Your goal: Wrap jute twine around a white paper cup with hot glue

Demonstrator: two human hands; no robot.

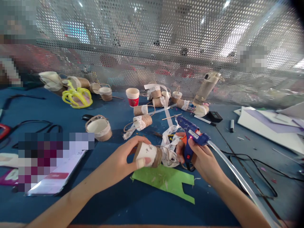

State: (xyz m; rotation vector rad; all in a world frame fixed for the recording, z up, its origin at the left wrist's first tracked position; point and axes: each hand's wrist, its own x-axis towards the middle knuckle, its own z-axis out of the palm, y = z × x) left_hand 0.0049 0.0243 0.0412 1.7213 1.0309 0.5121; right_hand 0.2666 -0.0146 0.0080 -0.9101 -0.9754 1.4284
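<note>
My left hand (129,156) is closed around a white paper cup (148,153) that lies tilted on its side, its lower part showing brown twine. White lace ribbon (169,152) trails from the cup's right end toward my other hand. In my right hand (201,158) is a blue hot glue gun (192,134), gripped by the handle, its nozzle pointing up and left. A small red light glows on it, and a long clear glue stick (232,167) sticks out of its back. Beneath the cup lies a piece of green felt (163,179) with a notched right end.
Several twine-and-lace cups, such as one with a handle (99,128), stand or lie around. A red paper cup (133,97), a yellow crown-shaped piece (77,96) and a bottle (206,87) are behind. A phone-like screen (59,171) lies left; black cable (251,161) and papers (268,126) right.
</note>
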